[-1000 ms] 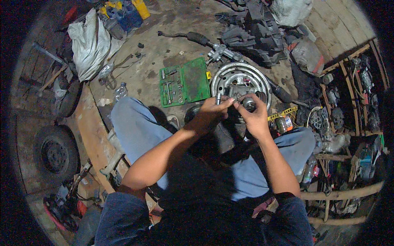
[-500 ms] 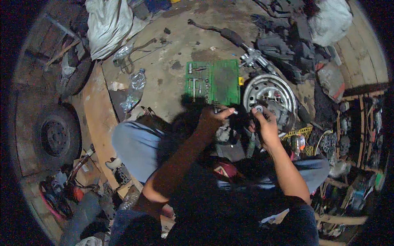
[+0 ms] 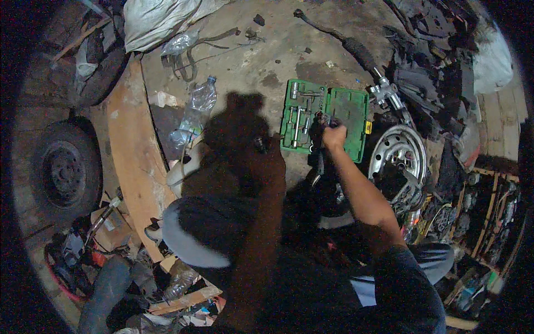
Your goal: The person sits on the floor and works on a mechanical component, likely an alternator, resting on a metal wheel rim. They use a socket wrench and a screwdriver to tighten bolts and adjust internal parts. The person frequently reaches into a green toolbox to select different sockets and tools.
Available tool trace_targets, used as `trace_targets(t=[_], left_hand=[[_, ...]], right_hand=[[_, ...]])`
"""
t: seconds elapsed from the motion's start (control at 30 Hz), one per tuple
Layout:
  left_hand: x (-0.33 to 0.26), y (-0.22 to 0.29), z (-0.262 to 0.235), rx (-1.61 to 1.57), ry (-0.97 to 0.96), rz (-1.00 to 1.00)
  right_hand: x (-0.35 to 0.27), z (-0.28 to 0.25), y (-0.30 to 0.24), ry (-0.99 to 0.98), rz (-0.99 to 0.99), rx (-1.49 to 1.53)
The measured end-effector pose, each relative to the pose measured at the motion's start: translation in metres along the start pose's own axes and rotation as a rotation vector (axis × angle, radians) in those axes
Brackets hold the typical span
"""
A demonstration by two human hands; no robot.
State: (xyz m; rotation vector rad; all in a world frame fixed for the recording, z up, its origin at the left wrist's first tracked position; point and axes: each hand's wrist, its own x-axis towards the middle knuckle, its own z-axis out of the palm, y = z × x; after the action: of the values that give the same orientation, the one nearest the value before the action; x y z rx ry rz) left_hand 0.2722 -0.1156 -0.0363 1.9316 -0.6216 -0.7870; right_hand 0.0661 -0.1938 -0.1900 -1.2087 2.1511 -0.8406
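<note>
One silver, perforated steel wheel rim [image 3: 380, 157] and one open green plastic socket case [image 3: 350, 106] sit near each other on the grey floor [image 3: 272, 47]. The right hand [image 3: 335, 136] curls over the case's middle, hiding part; whether it pinches anything, I can't tell. Shadow obscures the left hand's [image 3: 271, 164] grip. One clear plastic bottle [image 3: 203, 97] lies left.
</note>
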Motion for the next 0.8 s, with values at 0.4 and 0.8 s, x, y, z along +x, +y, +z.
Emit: trace_targets(t=[0.4,0.8], left_hand=[[0.013,-0.013,0.007,-0.062,0.034,-0.027],[0.009,-0.017,0.031,0.023,-0.035,0.030]], right_hand=[[-0.016,0.041,-0.063,-0.190,-0.495,-0.783],[-0.043,0.072,-0.052,0.017,-0.586,-0.321]])
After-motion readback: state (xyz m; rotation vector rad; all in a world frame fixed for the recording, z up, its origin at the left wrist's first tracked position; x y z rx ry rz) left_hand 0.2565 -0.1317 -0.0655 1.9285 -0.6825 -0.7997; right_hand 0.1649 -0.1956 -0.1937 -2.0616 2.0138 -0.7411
